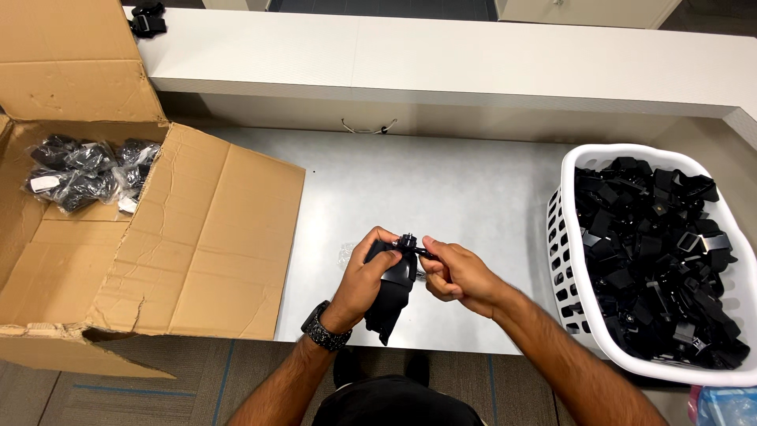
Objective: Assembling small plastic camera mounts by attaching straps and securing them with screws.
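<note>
A single camera sits on the person's head and looks steeply down and forward over the desk (441, 181). It is close enough that both forearms enter from the bottom edge, and the raised shelf (473, 63) behind the desk crosses the top.

Black parts against white, grey and brown

The strap piece (392, 293) held in the left hand (364, 276) and right hand (456, 274) is plain black, as is the wristwatch (324, 329) on the left wrist. The laundry basket (569, 260) is white with a grid of slots in its wall, and the heap of parts (654, 252) inside it is black throughout. The cardboard box (197, 237) is plain brown; the bagged items (83, 170) in it are black under clear, shiny plastic with small white tags. The table (441, 181) is pale grey, the raised ledge (441, 63) white. The floor (95, 386) is grey-brown with thin blue lines.
</note>
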